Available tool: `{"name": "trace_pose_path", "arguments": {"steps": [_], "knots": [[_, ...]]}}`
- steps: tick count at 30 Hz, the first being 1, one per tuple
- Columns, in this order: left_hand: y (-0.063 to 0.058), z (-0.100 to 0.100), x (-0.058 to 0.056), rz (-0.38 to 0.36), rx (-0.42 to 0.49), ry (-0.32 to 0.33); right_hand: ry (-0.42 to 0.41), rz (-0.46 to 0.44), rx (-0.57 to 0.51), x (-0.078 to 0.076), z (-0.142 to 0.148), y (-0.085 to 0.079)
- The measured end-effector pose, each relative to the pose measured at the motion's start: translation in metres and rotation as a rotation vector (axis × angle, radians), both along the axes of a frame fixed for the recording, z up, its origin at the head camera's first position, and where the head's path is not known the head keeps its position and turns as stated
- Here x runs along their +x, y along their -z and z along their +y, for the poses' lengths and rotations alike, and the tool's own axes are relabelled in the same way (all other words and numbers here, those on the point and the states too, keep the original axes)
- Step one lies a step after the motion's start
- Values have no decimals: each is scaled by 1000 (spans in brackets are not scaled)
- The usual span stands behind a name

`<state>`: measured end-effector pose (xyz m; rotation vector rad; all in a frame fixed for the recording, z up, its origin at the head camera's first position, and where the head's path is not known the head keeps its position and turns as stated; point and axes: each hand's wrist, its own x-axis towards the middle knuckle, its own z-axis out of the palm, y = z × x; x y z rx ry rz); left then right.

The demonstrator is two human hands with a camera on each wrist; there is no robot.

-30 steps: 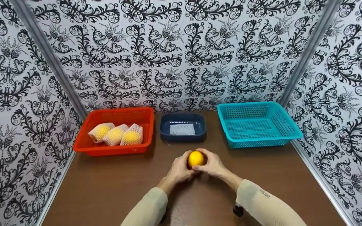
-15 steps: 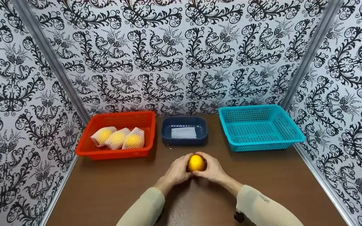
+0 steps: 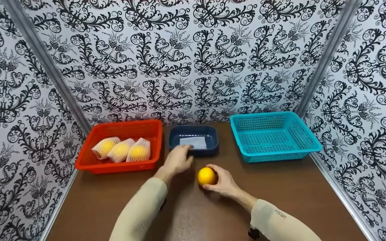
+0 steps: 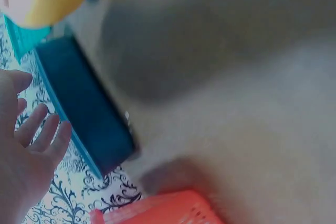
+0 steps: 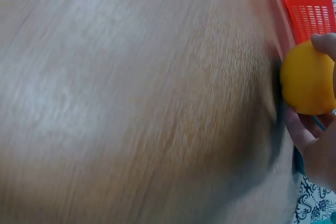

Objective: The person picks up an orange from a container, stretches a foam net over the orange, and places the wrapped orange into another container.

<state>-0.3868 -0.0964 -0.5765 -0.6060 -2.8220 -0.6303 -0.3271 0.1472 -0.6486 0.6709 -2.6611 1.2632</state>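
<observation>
A round yellow-orange fruit, like an orange [image 3: 206,176], is held by my right hand [image 3: 224,181] over the table's middle. In the right wrist view the thumb and fingers curl round the fruit [image 5: 308,78]. My left hand [image 3: 177,160] is apart from it, by the front left edge of a dark blue dish [image 3: 193,152]. Its fingers look loosely spread and hold nothing in the left wrist view, where the hand [image 4: 31,150] overlaps the dish [image 4: 86,108]. Inside the dish lies a white foam net [image 3: 198,143], partly covered by my left fingertips.
At the left stands a red basket [image 3: 119,165] with three yellow fruits in white foam nets [image 3: 138,152]. A turquoise basket [image 3: 276,155] stands at the right, with no items visible inside. Patterned walls [image 3: 179,67] border the brown table [image 3: 193,217].
Both hands held the fruit earlier. My left hand has let go and moved forward and left to the dark blue dish. The right hand keeps the fruit at nearly the same place.
</observation>
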Motion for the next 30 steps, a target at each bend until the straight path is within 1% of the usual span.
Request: {"name": "trace_pose_path", "arguments": {"steps": [4, 7, 9, 11, 14, 16, 20, 22, 24, 26, 28, 30], "knots": [[-12, 3, -28, 16, -25, -59, 0, -32, -2, -2, 3, -3], [-16, 6, -47, 20, -52, -108, 2, -44, -3, -2, 4, -3], [-16, 6, -58, -1, -65, -139, 7, -51, -2, -3, 5, -2], [-13, 7, -68, -49, -64, -166, 11, -52, 5, -2, 6, -2], [-7, 7, -82, -128, -46, -194, 9, -61, 13, -1, 7, -1], [-1, 7, -90, -177, -14, -214, 4, -79, 9, -1, 6, -2], [9, 6, -107, -228, 67, -257, -4, -104, -11, -1, 3, -5], [13, 7, -115, -247, 82, -268, -8, -98, -20, -2, 2, -7], [18, 8, -122, -270, 71, -266, -7, -91, -19, -1, 2, -8], [21, 10, -127, -309, 42, -260, -7, -85, -17, -1, 2, -9], [36, 8, -142, -345, 15, -247, -5, -87, -10, -1, 2, -9], [49, 7, -157, -361, -10, -243, -3, -93, -7, -2, 3, -10]]}}
